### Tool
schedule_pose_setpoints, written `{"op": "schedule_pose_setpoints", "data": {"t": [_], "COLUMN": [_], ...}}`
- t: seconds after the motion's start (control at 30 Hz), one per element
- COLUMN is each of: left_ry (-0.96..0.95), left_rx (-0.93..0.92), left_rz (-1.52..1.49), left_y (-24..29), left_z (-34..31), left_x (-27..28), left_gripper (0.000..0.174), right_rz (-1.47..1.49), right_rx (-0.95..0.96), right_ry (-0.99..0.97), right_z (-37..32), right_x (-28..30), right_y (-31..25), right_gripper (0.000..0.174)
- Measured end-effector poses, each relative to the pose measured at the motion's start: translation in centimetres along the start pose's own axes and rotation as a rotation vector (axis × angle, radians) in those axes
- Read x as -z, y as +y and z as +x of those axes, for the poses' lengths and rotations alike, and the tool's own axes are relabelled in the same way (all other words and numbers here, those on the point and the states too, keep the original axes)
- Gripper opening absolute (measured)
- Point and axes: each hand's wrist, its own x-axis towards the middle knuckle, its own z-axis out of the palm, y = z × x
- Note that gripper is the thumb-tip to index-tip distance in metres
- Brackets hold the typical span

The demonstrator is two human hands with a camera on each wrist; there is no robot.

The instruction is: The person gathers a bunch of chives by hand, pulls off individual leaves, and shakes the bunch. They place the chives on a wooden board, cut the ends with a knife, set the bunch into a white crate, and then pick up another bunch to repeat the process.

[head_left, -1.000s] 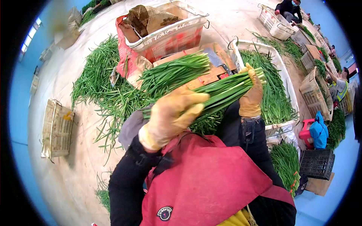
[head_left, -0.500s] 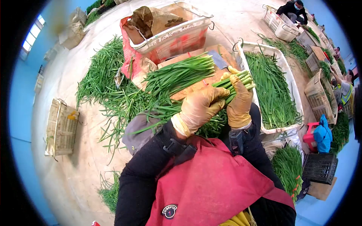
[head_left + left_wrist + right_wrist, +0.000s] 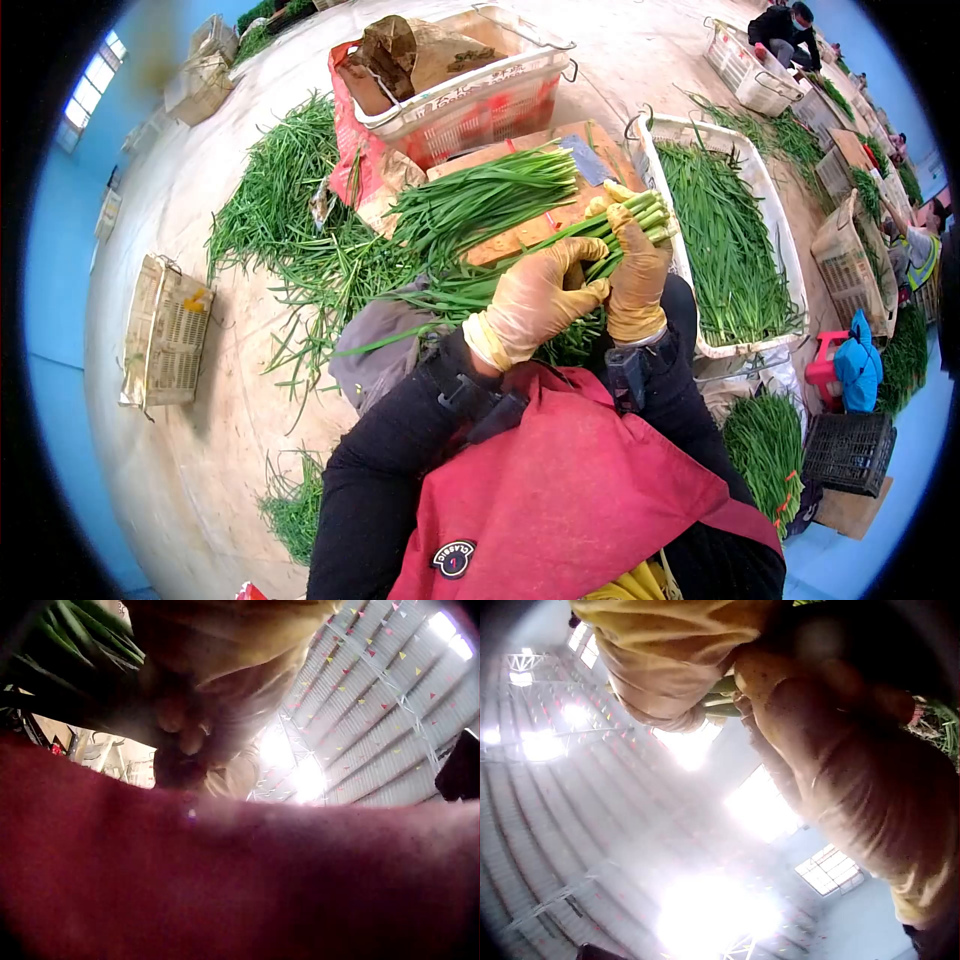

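In the head view my right hand [image 3: 638, 278], in a yellowish glove, grips a bunch of garlic chives [image 3: 480, 290] near its pale stem ends. Close beside it, my left hand [image 3: 540, 305], gloved too, pinches the same bunch with thumb and fingers. Long leaves trail from there to the left, over my lap. A second bunch of chives [image 3: 490, 195] lies on a wooden board [image 3: 575, 213] in front of me. On that board's far right rests a wide grey blade [image 3: 588, 160]. Both wrist views show the gloves close up and dark.
To the right stands a white crate [image 3: 790, 235] filled with chives. A red-stained white crate [image 3: 470, 108] sits behind the board. Loose chives [image 3: 275, 200] are heaped on the floor at left, near another crate [image 3: 165, 335]. A tied bundle [image 3: 762, 455] lies at lower right.
My left hand has moved right along the bunch, from its leafy part to beside my right hand. My right hand has come slightly down and left. Over the last half second both hands barely move.
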Motion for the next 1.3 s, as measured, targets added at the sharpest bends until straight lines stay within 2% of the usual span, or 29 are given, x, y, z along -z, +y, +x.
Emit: {"op": "schedule_pose_setpoints", "data": {"t": [0.17,0.2,0.4,0.5,0.6,0.7,0.8,0.93,0.97,1.03,1.23,1.3], "left_ry": [-0.055,-0.051,-0.001,0.065,0.081,0.175,0.154,-0.007,-0.012,-0.018,-0.004,-0.015], "left_rx": [0.162,0.134,0.272,0.19,0.282,0.223,0.091,0.324,0.238,0.303,0.254,0.29], "left_rz": [-0.137,-0.192,-0.251,-0.263,-0.404,-0.44,-0.365,-0.549,-0.613,-0.548,-0.489,-0.432], "left_y": [0.6,0.4,2.8,2.2,2.8,1.8,1.4,2.6,1.4,1.3,1.9,1.9], "left_z": [-0.1,0.0,-0.4,-0.5,-0.7,-1.2,-1.3,-1.4,-1.4,-1.3,-0.9,-0.9], "left_x": [0.1,0.2,0.8,0.4,-0.3,-1.0,-1.0,0.2,0.2,0.3,-0.2,0.0], "left_gripper": [0.025,0.019,0.014,0.011,0.016,0.021,0.026,0.033,0.032,0.028,0.02,0.019], "right_rz": [-0.019,-0.04,-0.075,-0.068,-0.058,-0.043,-0.062,-0.014,-0.006,0.01,-0.05,-0.05], "right_rx": [-0.008,-0.008,0.034,0.048,0.042,0.034,0.049,0.037,0.034,0.035,0.02,0.02], "right_ry": [-0.017,-0.029,-0.048,-0.041,-0.035,-0.045,-0.052,-0.047,-0.048,-0.053,-0.039,-0.03], "right_z": [-0.5,-0.7,-1.1,-1.2,-1.0,-1.1,-1.0,-0.8,-0.9,-0.9,-1.0,-1.1], "right_x": [-0.7,-0.9,-1.8,-1.9,-1.7,-1.7,-1.8,-1.3,-1.3,-1.4,-1.6,-1.6], "right_y": [-0.6,-0.8,-1.2,-0.9,-0.9,-0.7,-0.9,-0.6,-0.6,-0.6,-0.7,-0.7], "right_gripper": [0.026,0.027,0.028,0.028,0.027,0.026,0.025,0.027,0.027,0.028,0.029,0.029]}}
